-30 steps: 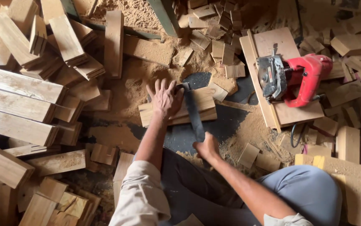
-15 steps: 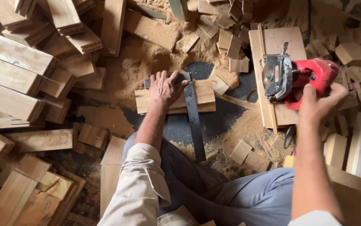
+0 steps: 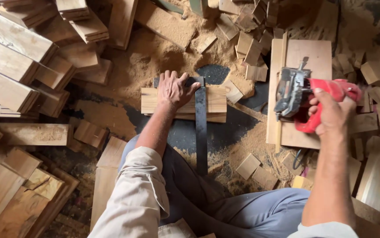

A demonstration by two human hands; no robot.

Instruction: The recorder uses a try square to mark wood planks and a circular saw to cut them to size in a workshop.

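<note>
Left hand (image 3: 173, 90) pressed flat on wood block (image 3: 183, 102), beside metal square (image 3: 201, 119). Right hand (image 3: 331, 115) wrapped round red saw (image 3: 306, 99), well right of block. Block might slip; fingers sat near cut line.

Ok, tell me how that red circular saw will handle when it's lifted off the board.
The red circular saw probably feels heavy for its size, given its metal guard and motor body. It looks rigid, and its flat base on the pale wooden board makes rolling unlikely. The right hand grips the handle; sawdust could make that slippery.

Rough wood block (image 3: 214, 100); matt metal square (image 3: 201, 132); red plastic saw (image 3: 313, 99).
</note>
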